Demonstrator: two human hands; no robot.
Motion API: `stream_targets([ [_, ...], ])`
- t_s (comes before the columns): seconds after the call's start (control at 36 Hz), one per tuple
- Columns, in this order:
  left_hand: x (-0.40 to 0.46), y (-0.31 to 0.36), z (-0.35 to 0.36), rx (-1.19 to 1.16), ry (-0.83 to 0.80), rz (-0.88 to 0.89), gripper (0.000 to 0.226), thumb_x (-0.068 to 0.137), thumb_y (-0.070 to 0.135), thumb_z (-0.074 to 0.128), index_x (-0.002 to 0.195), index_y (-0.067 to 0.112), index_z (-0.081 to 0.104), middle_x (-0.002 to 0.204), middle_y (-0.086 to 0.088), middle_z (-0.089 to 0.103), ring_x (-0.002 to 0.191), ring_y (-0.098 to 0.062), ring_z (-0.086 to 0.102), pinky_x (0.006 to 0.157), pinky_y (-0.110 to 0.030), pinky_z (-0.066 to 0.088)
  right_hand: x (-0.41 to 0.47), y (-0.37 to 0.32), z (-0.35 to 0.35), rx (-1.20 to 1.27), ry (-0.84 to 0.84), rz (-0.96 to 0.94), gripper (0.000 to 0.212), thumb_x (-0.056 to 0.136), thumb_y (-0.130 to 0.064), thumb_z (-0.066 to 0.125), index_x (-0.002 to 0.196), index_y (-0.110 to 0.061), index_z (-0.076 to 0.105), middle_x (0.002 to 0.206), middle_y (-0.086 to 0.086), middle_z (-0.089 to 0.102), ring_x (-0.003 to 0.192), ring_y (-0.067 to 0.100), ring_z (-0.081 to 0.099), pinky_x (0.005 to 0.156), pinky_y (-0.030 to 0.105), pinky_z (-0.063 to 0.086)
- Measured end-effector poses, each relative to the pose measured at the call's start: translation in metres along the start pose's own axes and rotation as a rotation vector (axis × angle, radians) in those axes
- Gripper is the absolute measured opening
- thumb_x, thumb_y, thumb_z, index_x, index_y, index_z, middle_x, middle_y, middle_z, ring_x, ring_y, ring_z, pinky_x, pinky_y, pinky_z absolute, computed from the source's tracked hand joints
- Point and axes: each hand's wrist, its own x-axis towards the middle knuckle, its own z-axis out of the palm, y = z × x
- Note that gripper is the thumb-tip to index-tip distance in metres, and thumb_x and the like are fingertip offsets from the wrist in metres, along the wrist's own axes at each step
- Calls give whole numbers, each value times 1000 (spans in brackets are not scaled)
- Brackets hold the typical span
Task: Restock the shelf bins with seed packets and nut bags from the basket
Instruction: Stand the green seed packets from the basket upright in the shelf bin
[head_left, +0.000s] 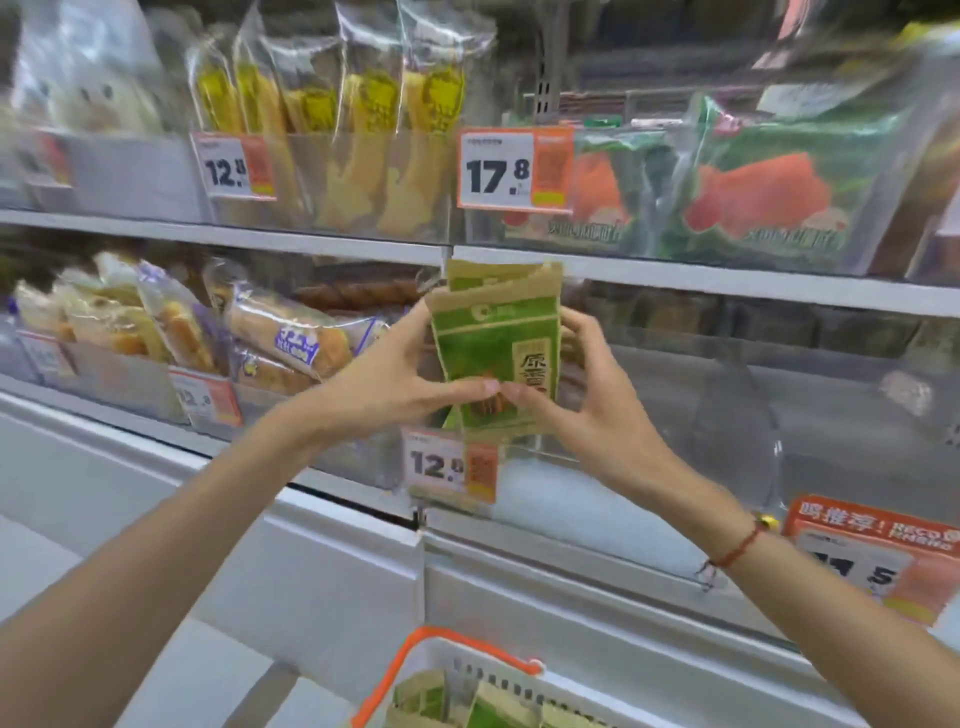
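Both hands hold a stack of green and tan seed packets (496, 348) upright over the front wall of a clear shelf bin (691, 441) on the middle shelf. My left hand (395, 379) grips the stack's left edge, thumb across its front. My right hand (576, 384) grips the right edge, thumb meeting the left thumb on the front. Below, at the bottom edge, a white basket (467, 670) with an orange handle holds more green packets (447, 701).
Bread bags (291, 338) fill the bin to the left. The upper shelf carries yellow snack bags (363, 114) and green and red packs (753, 187). Price tags (452, 465) hang on the bin fronts. A white shelf ledge (519, 571) juts out below.
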Motion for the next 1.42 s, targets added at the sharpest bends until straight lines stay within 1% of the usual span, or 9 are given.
stream_targets([
  [0.14,24,-12,-21,106,-119,9,71,70,-5,77,130,14,43,119,2,63,106,-3,62,84,-14,49,27,22,6,-400,-27,-67,66,75,-52,71,127,-36,33,120,-10,59,107,12,58,87,42,51],
  [0.22,37,-24,-29,255,-85,-22,75,58,10,89,120,21,49,113,3,63,103,-6,63,87,-25,53,37,31,14,-488,-81,-46,61,77,-59,64,125,-33,36,108,-6,62,94,18,60,79,42,52],
  [0.44,63,-40,-32,683,-142,-87,84,51,26,92,118,30,41,109,10,62,95,-11,62,83,-40,54,64,57,28,-211,-351,282,67,75,-52,72,133,-32,43,120,-6,63,110,14,59,97,40,48],
  [0.58,79,-43,-24,1020,-177,-124,79,53,46,88,117,18,51,105,8,60,97,-15,51,85,-37,48,71,70,28,-78,-475,489,41,83,-42,68,118,-31,52,106,-7,65,85,6,63,64,20,55],
  [0.72,88,-56,-9,1184,-218,-211,97,54,50,86,132,18,37,117,-3,59,108,-25,54,87,-41,48,77,87,30,-120,-477,611,33,83,-40,70,112,-27,60,101,-3,68,78,10,65,56,20,55],
  [0.86,95,-63,2,1254,-208,-169,119,58,44,86,149,19,14,133,-8,49,122,-26,43,94,-41,44,88,103,43,-181,-342,652,44,75,-33,79,111,-17,60,104,6,68,89,21,68,65,30,59],
  [1.0,102,-72,13,1360,-108,-99,104,65,47,81,146,17,24,140,-8,41,129,-26,36,101,-40,35,101,114,45,-436,-213,489,62,61,-49,82,111,-22,58,102,-1,66,95,21,64,79,40,57],
  [1.22,101,-88,17,1479,-121,56,127,61,50,81,150,14,-1,157,-9,6,143,-24,12,112,-36,24,99,116,46,-493,-372,357,54,77,-37,75,124,-21,53,116,1,63,104,19,60,90,38,51],
  [1.42,101,-95,11,1387,-174,41,126,58,50,83,149,16,3,149,-5,28,133,-22,32,110,-34,26,97,115,33,-305,-401,533,59,72,-25,81,122,-12,53,118,3,61,109,21,57,92,31,49],
])
